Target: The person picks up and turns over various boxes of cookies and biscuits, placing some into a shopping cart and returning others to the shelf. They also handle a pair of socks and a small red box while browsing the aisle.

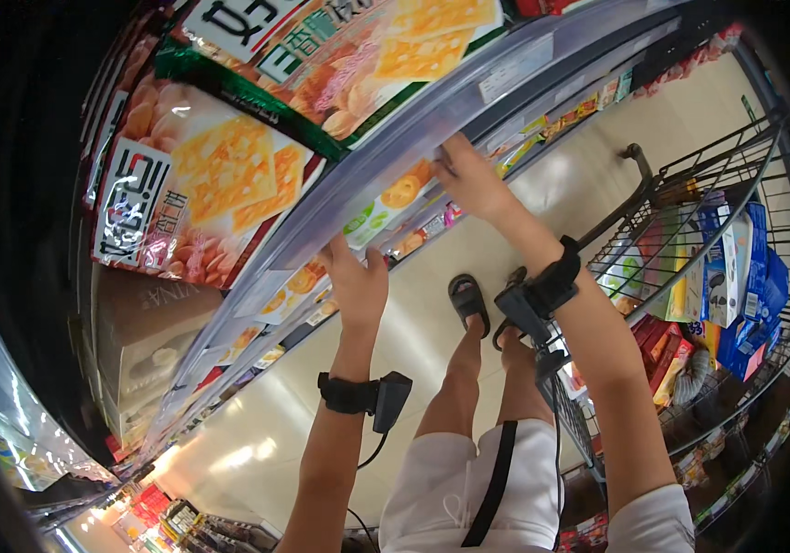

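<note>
My left hand [357, 276] is at the front of a store shelf, its fingertips hidden at the clear shelf edge strip [367, 166]. Farther right along the same edge is my right hand [471, 180], fingers curled and slightly blurred; whether either hand grips anything is unclear. Between them, on a lower shelf, shows a green and white biscuit package [391, 207]. Above the strip lie two large cracker packages, a red one [208, 186] and a green-edged one [360, 62]. Each wrist wears a black strapped device with a cable.
A wire shopping cart [706, 249] holding boxes and packaged goods stands at the right. A brown box [146, 339] sits on the shelf at the left. Lower shelves carry snack packs [574, 117]. The tiled floor [395, 373] shows around my sandalled feet.
</note>
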Demonstrator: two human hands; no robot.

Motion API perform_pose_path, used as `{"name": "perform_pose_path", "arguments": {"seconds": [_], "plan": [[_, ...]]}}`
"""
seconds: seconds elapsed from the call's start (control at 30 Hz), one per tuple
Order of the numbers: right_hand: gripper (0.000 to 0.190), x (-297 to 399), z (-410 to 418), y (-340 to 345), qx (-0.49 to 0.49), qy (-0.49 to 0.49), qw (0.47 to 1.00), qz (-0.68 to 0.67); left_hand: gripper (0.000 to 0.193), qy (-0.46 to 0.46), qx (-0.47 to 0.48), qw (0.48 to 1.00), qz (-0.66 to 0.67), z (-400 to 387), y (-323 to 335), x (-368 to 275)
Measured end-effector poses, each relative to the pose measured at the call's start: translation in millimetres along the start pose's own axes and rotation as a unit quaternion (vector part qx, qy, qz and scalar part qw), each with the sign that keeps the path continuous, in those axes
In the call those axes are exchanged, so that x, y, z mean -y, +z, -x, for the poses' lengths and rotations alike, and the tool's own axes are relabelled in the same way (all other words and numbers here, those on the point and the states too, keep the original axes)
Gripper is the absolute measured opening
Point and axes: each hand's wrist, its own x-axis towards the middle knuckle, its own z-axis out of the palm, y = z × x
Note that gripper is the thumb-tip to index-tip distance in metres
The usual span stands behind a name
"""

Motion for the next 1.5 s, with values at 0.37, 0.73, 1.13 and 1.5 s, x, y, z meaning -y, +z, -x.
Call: {"name": "perform_pose_path", "arguments": {"seconds": [0.37, 0.73, 1.13, 1.5], "plan": [[0.049, 16.0, 65.4, -69.1, -0.054, -0.021, 0.998, -0.014, 0.03, 0.035, 0.694, 0.675, 0.248, 123.5, 23.8, -82.6], [0.044, 15.0, 142.6, -161.5, -0.004, 0.089, 0.995, 0.046, 0.051, 0.305, 0.863, 0.364, 0.172, 296.2, 53.3, -169.3], [0.04, 33.5, 191.0, -166.5, -0.039, 0.071, 0.996, 0.031, 0.014, 0.598, 0.612, 0.41, 0.315, 382.7, 14.8, -174.9], [0.034, 33.3, 218.3, -189.8, -0.032, 0.101, 0.994, 0.014, 0.021, 0.314, 0.779, 0.322, 0.437, 291.0, 39.7, -243.2]]}}
